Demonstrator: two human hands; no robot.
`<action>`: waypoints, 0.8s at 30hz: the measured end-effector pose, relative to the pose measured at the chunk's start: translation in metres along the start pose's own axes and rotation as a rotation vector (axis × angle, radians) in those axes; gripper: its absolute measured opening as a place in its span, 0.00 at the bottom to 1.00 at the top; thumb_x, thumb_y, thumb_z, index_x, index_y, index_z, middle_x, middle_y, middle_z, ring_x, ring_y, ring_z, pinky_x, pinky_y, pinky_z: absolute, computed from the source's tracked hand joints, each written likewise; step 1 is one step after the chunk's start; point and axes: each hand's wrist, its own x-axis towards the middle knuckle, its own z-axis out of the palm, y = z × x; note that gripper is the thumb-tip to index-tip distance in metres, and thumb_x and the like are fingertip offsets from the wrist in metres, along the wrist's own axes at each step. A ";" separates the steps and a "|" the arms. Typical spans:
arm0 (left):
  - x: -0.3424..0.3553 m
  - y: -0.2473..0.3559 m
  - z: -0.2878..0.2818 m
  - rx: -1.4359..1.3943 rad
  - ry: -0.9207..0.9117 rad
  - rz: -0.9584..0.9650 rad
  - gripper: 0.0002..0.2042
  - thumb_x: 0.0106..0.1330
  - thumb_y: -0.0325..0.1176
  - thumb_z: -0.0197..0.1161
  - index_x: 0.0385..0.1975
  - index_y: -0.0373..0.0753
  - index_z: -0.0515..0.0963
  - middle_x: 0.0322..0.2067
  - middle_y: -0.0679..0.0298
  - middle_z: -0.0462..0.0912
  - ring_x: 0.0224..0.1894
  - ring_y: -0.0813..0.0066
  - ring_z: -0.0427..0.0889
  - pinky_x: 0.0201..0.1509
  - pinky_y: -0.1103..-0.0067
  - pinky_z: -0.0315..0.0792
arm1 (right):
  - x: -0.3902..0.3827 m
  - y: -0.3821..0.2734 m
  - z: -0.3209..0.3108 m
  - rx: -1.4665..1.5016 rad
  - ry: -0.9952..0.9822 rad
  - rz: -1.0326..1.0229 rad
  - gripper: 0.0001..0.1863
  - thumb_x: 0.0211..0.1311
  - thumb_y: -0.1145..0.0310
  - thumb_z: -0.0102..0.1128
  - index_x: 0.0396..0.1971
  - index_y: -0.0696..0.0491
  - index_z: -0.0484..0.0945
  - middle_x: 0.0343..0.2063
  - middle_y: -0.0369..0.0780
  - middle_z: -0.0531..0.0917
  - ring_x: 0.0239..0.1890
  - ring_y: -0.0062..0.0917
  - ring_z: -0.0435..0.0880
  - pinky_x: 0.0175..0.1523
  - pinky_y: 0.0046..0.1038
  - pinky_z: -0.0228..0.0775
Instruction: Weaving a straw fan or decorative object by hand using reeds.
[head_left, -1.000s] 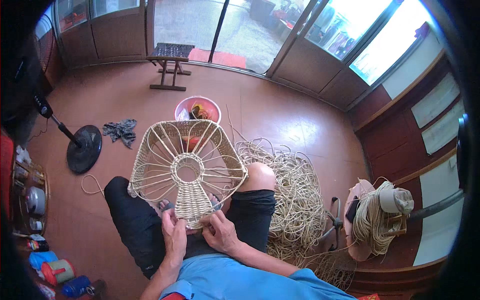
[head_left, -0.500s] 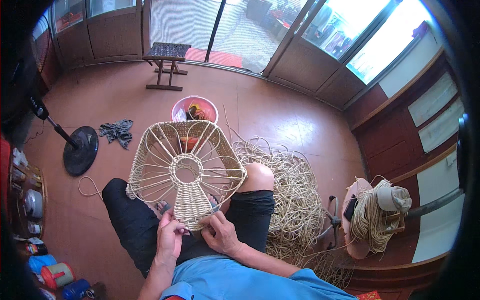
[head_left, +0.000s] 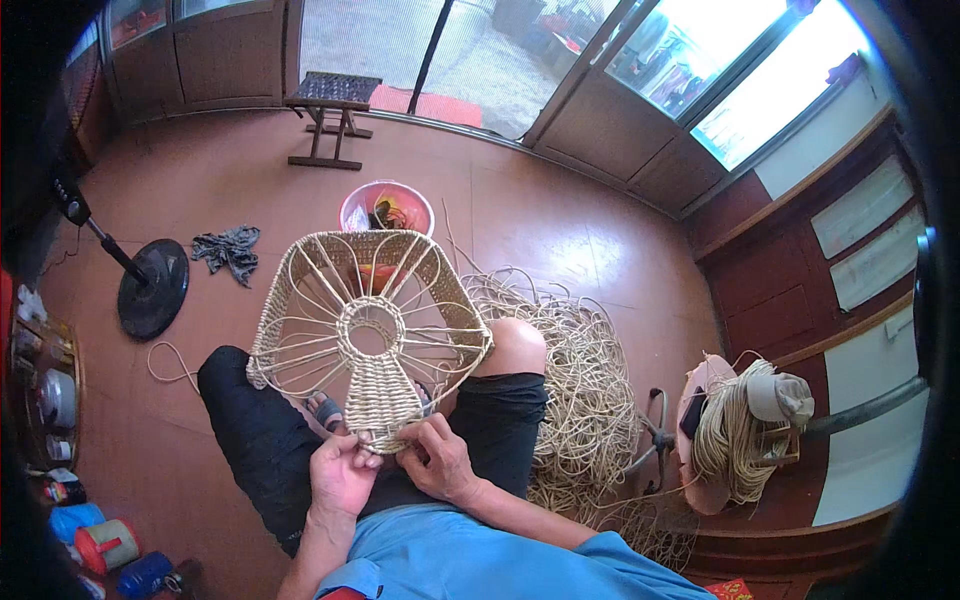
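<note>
A wicker-like frame (head_left: 462, 338) of pale cord, with a woven rim, looped spokes and a central ring, lies over my knees. A tightly woven tapering band (head_left: 382, 398) runs from the ring toward me. My left hand (head_left: 343, 470) is closed on that band's near end, palm turned up and fingers curled at its left corner. My right hand (head_left: 440, 458) grips the same end from the right, fingers bent around the edge and loose cord there. The exact strand between my fingertips is too small to make out.
A heap of loose cord (head_left: 565, 400) lies beside my right leg, near a pink stool (head_left: 700, 380) holding coiled cord (head_left: 730, 450). Ahead are a basin (head_left: 355, 215) and folding stool (head_left: 330, 90). A fan base (head_left: 150, 290), grey cloth (head_left: 225, 250) and cans (head_left: 105, 545) are on the left.
My left hand has rolled more palm-up, its fingers now curled over the band's end. My right hand stays in place. The whole scene sits slightly higher and further left in view.
</note>
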 end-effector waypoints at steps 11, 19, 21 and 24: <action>0.003 -0.007 -0.019 -0.216 0.004 -0.018 0.06 0.77 0.26 0.58 0.49 0.37 0.78 0.37 0.63 0.81 0.29 0.77 0.71 0.36 0.78 0.69 | 0.006 -0.004 -0.002 -0.072 -0.020 -0.015 0.12 0.55 0.74 0.75 0.40 0.53 0.85 0.33 0.42 0.79 0.28 0.31 0.81 0.32 0.34 0.75; -0.017 0.019 -0.012 -0.160 -0.032 0.054 0.11 0.78 0.26 0.58 0.57 0.39 0.77 0.37 0.66 0.76 0.28 0.80 0.67 0.33 0.81 0.66 | 0.012 -0.025 0.000 -0.267 0.076 -0.110 0.15 0.56 0.70 0.77 0.44 0.47 0.85 0.42 0.38 0.82 0.47 0.36 0.80 0.54 0.39 0.70; -0.026 0.032 -0.014 -0.130 -0.050 0.040 0.10 0.78 0.28 0.58 0.55 0.37 0.76 0.32 0.68 0.70 0.27 0.79 0.65 0.28 0.81 0.64 | 0.012 -0.024 0.003 -0.239 0.060 -0.168 0.20 0.54 0.75 0.72 0.49 0.48 0.83 0.46 0.41 0.81 0.50 0.38 0.82 0.56 0.38 0.70; -0.046 0.055 -0.018 -0.050 -0.110 0.175 0.13 0.78 0.27 0.56 0.58 0.36 0.75 0.29 0.68 0.68 0.25 0.80 0.63 0.26 0.81 0.62 | 0.016 -0.025 0.012 -0.061 0.030 -0.144 0.22 0.52 0.78 0.69 0.49 0.49 0.83 0.45 0.42 0.81 0.48 0.39 0.82 0.55 0.39 0.71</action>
